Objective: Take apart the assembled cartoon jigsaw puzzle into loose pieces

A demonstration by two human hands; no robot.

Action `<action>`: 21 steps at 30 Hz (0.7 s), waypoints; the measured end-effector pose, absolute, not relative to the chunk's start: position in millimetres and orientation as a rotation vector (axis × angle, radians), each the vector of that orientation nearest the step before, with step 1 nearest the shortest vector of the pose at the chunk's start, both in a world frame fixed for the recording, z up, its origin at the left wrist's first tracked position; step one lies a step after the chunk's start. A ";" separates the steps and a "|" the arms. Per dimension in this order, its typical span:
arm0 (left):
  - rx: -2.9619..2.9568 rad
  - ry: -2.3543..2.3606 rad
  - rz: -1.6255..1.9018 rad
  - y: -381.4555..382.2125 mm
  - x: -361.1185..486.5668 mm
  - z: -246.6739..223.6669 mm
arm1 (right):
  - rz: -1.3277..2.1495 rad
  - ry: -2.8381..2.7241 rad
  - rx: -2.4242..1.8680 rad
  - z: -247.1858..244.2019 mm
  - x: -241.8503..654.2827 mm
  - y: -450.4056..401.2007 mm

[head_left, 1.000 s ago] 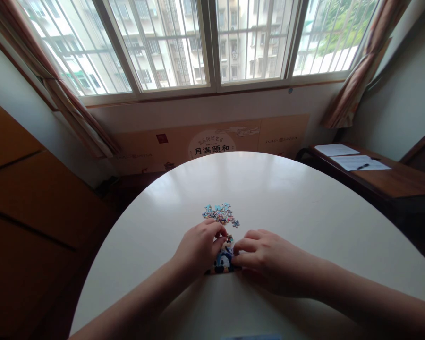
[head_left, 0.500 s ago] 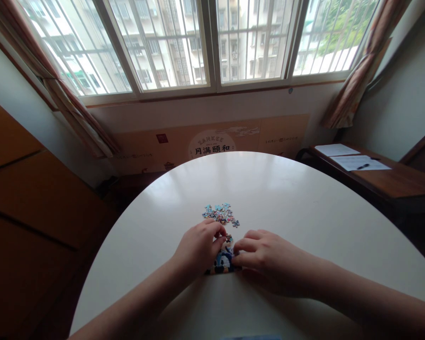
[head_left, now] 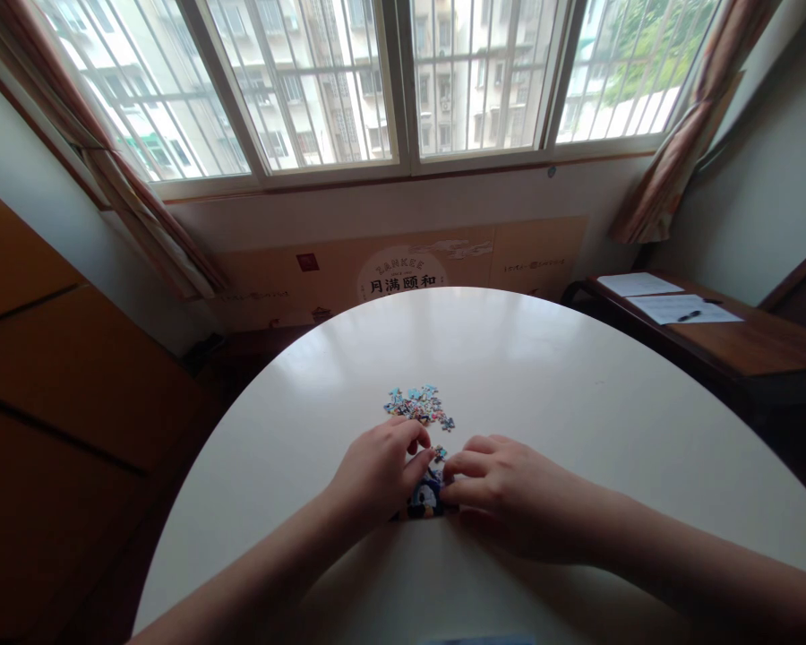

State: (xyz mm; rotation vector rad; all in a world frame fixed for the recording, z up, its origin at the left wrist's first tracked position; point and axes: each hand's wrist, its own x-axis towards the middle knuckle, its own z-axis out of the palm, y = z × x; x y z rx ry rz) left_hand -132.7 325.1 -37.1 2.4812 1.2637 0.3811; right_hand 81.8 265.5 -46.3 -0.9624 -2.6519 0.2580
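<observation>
A partly assembled jigsaw puzzle with a dark blue cartoon figure lies flat on the white table, between my two hands. My left hand is at its upper left, thumb and forefinger closed on a small puzzle piece at the puzzle's far edge. Whether that piece is seated cannot be made out. On the other side, my right hand has its bent fingertips on the puzzle's right edge, partly covering it. Just beyond the left fingers lies a pile of loose puzzle pieces.
The round white table carries the puzzle and pile. At its near edge, a bluish flat thing is only partly in view. A brown side table at right holds papers and a pen. Beyond are a printed cardboard panel and barred windows.
The small piece at my left fingertips has shifted or turned slightly to the right, showing more blue. My left thumb has moved a little; my right hand is nearly still.
</observation>
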 end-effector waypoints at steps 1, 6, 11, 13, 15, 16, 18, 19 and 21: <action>2.482 1.263 0.384 324.9 -132.7 -37.0 | 0.261 -2.652 -0.962 -46.1 81.8 265.4; 2.490 1.270 0.381 325.4 -132.8 -35.9 | 0.276 -2.660 -0.971 -43.4 81.4 265.1; 2.502 1.253 0.398 326.7 -133.7 -33.0 | 0.272 -2.682 -0.975 -42.1 82.1 265.3; 2.505 1.206 0.377 326.3 -133.8 -32.0 | 0.261 -2.691 -0.980 -42.7 82.8 265.7; 2.508 1.171 0.305 324.9 -133.5 -31.6 | 0.245 -2.695 -0.980 -43.2 83.9 266.1; 2.516 1.162 0.256 323.9 -133.3 -31.7 | 0.240 -2.698 -0.977 -43.1 84.7 266.3; 2.557 1.169 0.171 321.3 -132.9 -32.1 | 0.232 -2.711 -0.975 -41.7 86.9 266.5; 2.585 1.182 0.139 319.9 -132.7 -32.3 | 0.231 -2.720 -0.978 -40.3 88.3 266.5; 2.641 1.221 0.111 317.3 -132.4 -32.5 | 0.232 -2.738 -0.987 -36.7 91.3 266.4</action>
